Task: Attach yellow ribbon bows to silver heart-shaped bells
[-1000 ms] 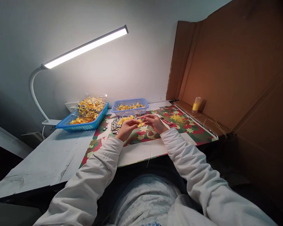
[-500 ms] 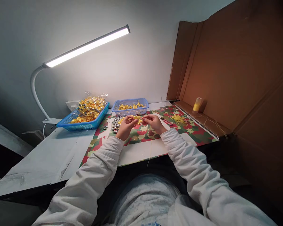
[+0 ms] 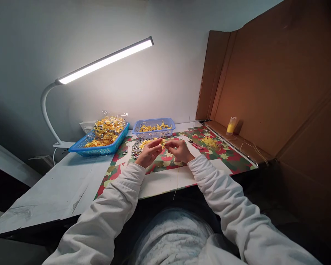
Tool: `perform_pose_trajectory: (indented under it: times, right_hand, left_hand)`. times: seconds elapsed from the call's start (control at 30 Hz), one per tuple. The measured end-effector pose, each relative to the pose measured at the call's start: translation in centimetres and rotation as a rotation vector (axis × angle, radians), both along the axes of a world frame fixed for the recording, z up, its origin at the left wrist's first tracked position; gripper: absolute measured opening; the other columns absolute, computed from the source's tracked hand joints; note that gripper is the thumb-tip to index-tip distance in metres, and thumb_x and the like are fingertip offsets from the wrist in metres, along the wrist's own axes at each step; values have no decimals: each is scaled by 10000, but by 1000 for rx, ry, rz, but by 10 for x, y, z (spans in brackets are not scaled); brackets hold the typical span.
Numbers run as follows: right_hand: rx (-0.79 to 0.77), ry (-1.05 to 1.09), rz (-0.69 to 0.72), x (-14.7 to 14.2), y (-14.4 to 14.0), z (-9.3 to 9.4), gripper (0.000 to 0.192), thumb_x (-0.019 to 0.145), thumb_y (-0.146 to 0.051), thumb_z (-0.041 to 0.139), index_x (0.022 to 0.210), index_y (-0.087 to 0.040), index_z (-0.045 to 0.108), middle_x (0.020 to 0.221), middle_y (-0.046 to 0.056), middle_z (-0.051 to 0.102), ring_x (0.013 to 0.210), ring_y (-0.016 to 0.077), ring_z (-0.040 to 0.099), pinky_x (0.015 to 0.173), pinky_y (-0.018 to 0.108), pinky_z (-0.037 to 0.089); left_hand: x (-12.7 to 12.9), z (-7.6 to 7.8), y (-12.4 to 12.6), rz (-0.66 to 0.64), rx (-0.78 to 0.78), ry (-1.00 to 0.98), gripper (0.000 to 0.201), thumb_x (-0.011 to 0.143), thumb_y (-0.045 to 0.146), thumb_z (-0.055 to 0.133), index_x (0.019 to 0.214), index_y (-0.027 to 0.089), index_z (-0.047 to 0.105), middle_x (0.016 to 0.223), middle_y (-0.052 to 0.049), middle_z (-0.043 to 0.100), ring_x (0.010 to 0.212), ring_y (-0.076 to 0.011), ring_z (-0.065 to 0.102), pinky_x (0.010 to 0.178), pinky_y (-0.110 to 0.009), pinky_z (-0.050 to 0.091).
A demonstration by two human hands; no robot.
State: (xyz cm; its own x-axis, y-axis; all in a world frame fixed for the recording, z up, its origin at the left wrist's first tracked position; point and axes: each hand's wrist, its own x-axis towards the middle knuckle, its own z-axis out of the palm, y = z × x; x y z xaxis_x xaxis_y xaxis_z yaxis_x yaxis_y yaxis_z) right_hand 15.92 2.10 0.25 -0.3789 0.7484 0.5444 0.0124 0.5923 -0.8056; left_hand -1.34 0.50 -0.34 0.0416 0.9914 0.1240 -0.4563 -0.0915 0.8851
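At the far left a white lamp [image 3: 71,77] arches from the table's [image 3: 57,187] back edge, its bright bar slanted over the work so the light falls where the hands are. Beneath it a large blue basket [image 3: 99,145] holds a heap of yellow and silver pieces, within reach but off the mat. A smaller basket [image 3: 153,127] with more yellow bits stands just behind a scatter of silver beads [image 3: 136,148] on the patterned mat [image 3: 223,154].

The left hand [image 3: 149,152] is closed, pinching a small yellow piece [image 3: 162,144] against the fingertips of the right hand [image 3: 179,150], which also looks pinched shut on it, both raised just above the mat. A thin thread [image 3: 177,180] dangles over the table edge. Further right lie a tuft of yellow thread [image 3: 209,141] and a yellow spool [image 3: 231,125] on the cardboard [image 3: 278,92] screening that side.
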Motion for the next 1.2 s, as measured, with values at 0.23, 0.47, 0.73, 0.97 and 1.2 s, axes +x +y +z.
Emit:
perform_pose_trajectory:
  times: [0.23,0.47,0.73,0.97,1.2]
  right_hand:
    - [63,-39,1,0,0,0,155,779,-309,601,774,-219,726,710,3,676,647,132,561,620,254,439]
    - [90,-50,0,1,2,-1,163,781,-290,579,779,-215,724,732,12,689,654,135,561,617,256,440]
    - [78,-41,7,1,2,-1,154,771,-292,589,767,-221,726,713,8,681,655,140,565,625,264,444]
    - [87,-32,22,1,3,-3,157,772,-297,584,769,-217,719,732,10,688,684,143,582,656,267,454]
    - [84,-44,3,1,3,-3,172,800,-327,592,773,-217,722,704,13,672,660,145,573,632,270,451]
  left_hand:
    - [-2,-2,0,-42,12,25,391,533,153,863,907,196,755,873,-3,713,661,-71,598,672,-224,503]
    - [-2,-1,-1,-46,-9,0,389,524,147,865,894,207,762,913,-6,727,658,-73,597,679,-232,504]
    - [-3,-2,-1,-58,-2,38,405,524,164,870,911,202,757,935,-21,731,725,-96,626,706,-237,500]
    - [-2,1,-4,-87,-42,14,426,473,172,897,880,193,772,945,-42,737,764,-122,639,690,-231,503]
    - [-5,-1,-2,-63,0,33,405,532,164,869,919,211,762,977,-27,725,726,-102,630,692,-239,509]
